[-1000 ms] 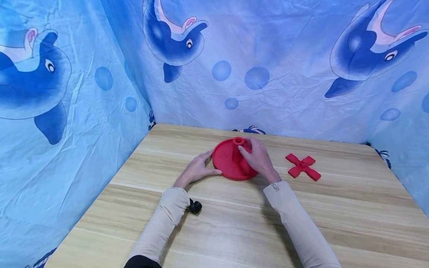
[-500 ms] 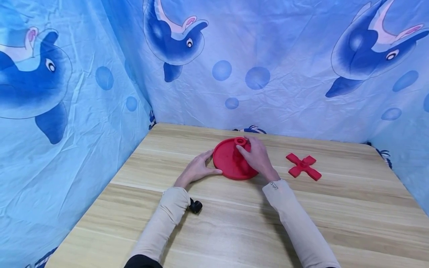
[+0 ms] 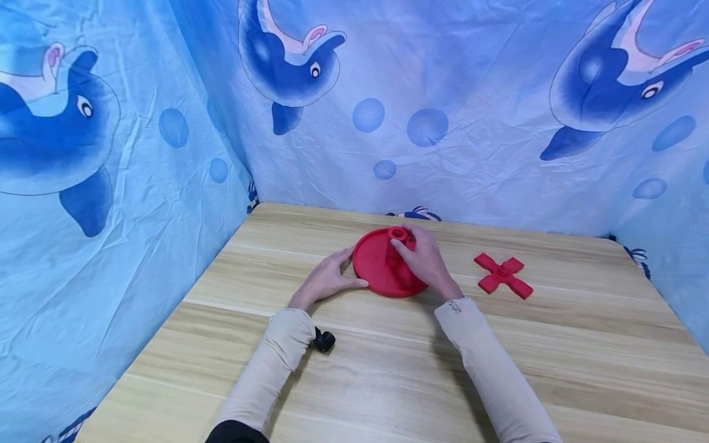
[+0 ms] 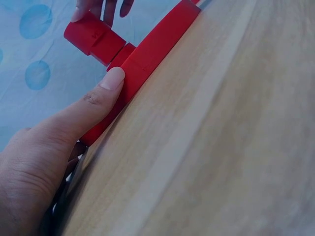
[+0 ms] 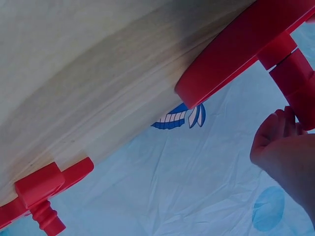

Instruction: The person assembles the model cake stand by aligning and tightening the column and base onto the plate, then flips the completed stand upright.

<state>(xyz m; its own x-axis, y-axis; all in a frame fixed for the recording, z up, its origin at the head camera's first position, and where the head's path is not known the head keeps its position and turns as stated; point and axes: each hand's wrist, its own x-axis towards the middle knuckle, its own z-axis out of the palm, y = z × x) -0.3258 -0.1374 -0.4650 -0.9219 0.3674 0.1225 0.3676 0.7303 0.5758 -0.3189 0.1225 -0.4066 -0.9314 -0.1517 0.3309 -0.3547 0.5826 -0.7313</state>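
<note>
A red round plate with a raised rim (image 3: 370, 266) lies on the wooden table. From it rises a short stub (image 5: 277, 50), and a red hollow tube (image 5: 295, 81) sits end-on against it, a thin seam showing between them. My right hand (image 3: 429, 257) pinches the tube near its top between thumb and fingers. My left hand (image 3: 325, 280) grips the plate's left edge, its thumb (image 4: 106, 93) against the rim in the left wrist view. Right of the plate, apart from it, a red cross-shaped piece (image 3: 504, 274) lies with a ridged peg (image 5: 47, 217) at its centre.
A blue cloth with dolphin prints (image 3: 388, 147) hangs behind and left of the wooden table (image 3: 382, 381). Beside the left sleeve, at the wrist, is a small black object (image 3: 324, 340). A striped blue-and-white patch (image 3: 418, 213) shows at the table's back edge.
The tube's top has shifted very slightly to the right in my right hand's fingers. My left hand, the plate and the cross-shaped piece stay in place.
</note>
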